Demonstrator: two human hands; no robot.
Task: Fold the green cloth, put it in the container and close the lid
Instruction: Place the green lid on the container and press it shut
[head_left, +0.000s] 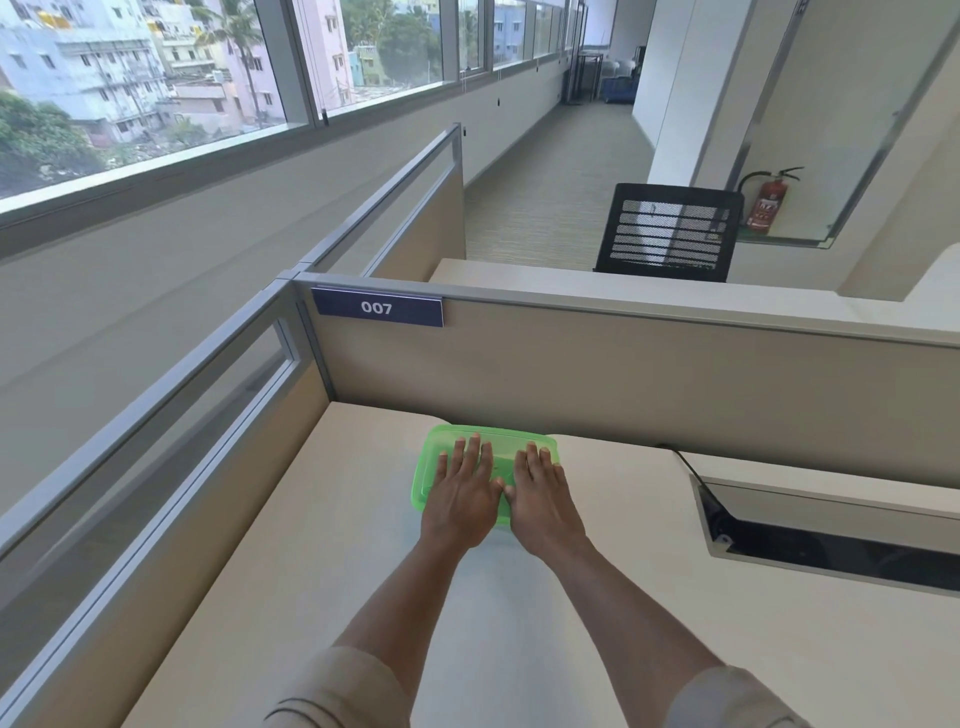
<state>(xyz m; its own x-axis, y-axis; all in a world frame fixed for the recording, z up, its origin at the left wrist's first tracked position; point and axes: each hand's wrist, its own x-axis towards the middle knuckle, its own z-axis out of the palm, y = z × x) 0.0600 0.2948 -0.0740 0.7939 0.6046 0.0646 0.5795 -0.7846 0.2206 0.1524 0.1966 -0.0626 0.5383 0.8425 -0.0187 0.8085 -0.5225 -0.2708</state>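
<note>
Now, with my left hand (462, 496) and right hand (543, 499) spread flat, each grip open on the green lid (493, 441) near the partition, I should press evenly until it seats on the container on the worktop (337, 519).

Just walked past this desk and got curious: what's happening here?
A person is pressing both palms flat on a green container on a cubicle desk. The left hand and right hand lie side by side on its lid, apparently pushing it shut. No cloth is visible outside; whether it is inside cannot be told.
</note>
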